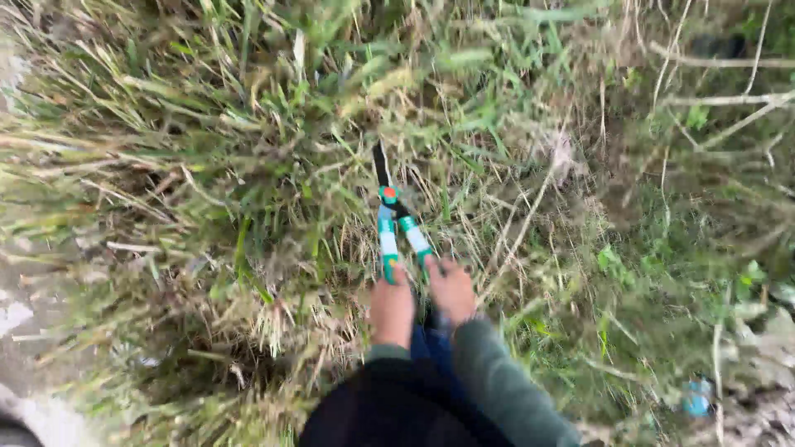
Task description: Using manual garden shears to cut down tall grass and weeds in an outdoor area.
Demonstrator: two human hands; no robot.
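The hedge shears (pixel 394 217) sit just below the middle of the frame, pointing up and slightly left into the grass. Their dark blades lie together, ending in a point above an orange pivot bolt; below it two handles with white and green sections spread slightly apart toward the hands. The left hand (pixel 391 308) is wrapped round the end of the left handle, its grip clamped on the green end piece. The right hand (pixel 451 288) is wrapped the same way round the right handle, grip clamped on it, just beside the left hand but not touching it. Both wrists run down into grey-green sleeves (pixel 497 381) at the bottom centre, above dark clothing (pixel 397 414) along the lower edge.

Around the shears spreads long grass (pixel 248 165), a tangle of green blades and dry straw-coloured stalks filling most of the upper and left parts of the frame; much of it is blurred. At the upper right, bare pale twigs (pixel 729 99) cross over lower green weeds. A small blue object (pixel 697 399) lies in the lower right among the plants, too blurred to identify. A strip of pale bare ground (pixel 21 314) shows along the left edge.
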